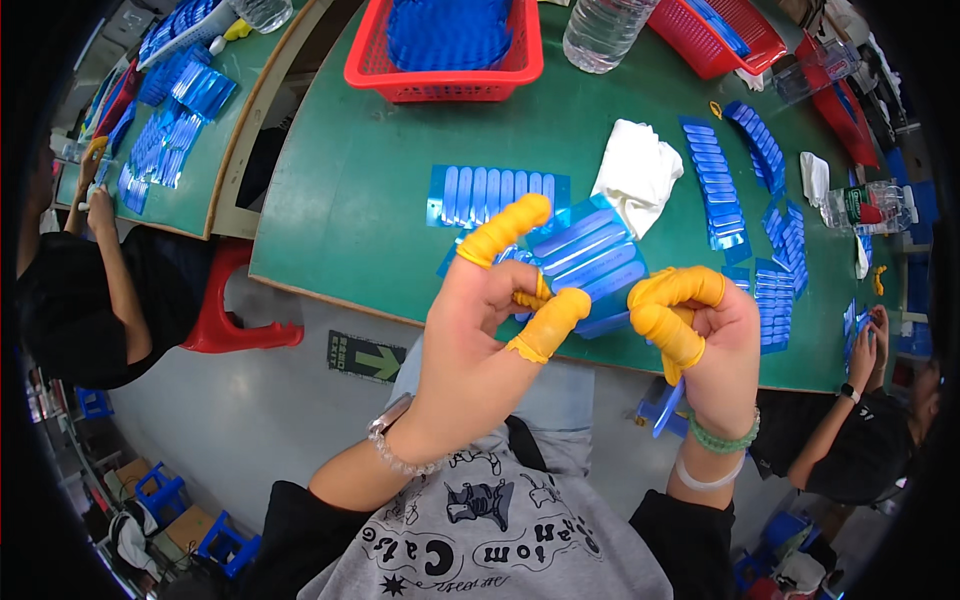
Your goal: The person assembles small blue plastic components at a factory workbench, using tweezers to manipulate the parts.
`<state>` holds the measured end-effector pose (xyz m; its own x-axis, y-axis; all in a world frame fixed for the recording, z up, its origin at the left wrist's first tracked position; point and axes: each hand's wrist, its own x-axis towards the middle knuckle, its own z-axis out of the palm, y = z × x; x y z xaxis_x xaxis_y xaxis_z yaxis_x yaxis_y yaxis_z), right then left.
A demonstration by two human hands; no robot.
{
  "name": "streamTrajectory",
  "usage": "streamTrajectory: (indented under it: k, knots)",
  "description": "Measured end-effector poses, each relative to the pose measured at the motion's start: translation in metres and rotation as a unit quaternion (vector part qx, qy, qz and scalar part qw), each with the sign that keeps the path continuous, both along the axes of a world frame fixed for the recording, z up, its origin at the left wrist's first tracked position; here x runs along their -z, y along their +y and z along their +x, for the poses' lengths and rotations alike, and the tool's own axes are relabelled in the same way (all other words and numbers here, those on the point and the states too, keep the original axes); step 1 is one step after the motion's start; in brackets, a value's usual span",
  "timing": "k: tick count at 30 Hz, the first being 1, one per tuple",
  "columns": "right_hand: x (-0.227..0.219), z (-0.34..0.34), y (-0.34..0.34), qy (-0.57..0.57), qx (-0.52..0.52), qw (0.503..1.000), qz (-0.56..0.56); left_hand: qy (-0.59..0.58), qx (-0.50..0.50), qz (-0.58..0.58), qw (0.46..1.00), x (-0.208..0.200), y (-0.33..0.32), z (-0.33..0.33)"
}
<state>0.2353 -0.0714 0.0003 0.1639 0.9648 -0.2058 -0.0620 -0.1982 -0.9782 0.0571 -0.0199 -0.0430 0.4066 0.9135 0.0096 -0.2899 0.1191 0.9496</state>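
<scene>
A glossy blue film sheet with a row of long rounded strips is held up above the table's near edge. My left hand, wearing yellow finger cots, grips its left side between thumb and fingers, with the index finger raised. Yellow cots also cover fingers of my right hand, which pinches the sheet's lower right edge. Behind my left fingers, another blue strip sheet lies flat on the table. Below my right hand a light blue piece shows; whether I hold it I cannot tell.
On the green table are a red basket of blue pieces, a water bottle, a white cloth and more blue strip sheets. Co-workers sit left and right. A red stool stands at the left.
</scene>
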Motion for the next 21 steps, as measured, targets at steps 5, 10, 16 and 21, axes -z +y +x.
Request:
streamTrajectory:
  k: [5, 10, 16, 21]
  knots:
    - [-0.006, 0.002, -0.002, 0.002, 0.022, 0.999, 0.037, 0.019, -0.004, 0.106, 0.994, 0.005, -0.001, 0.000]
    - [-0.012, 0.011, 0.011, 0.003, -0.017, 1.000, -0.023, 0.111, 0.003, 0.207, 0.972, 0.001, -0.001, -0.003]
    - [-0.014, 0.006, 0.003, -0.003, -0.004, 1.000, 0.010, 0.084, -0.015, 0.144, 0.986, 0.001, -0.002, -0.003]
    - [-0.021, 0.011, 0.014, 0.025, -0.065, 0.998, -0.012, 0.096, -0.024, 0.164, 0.982, -0.001, -0.006, -0.004]
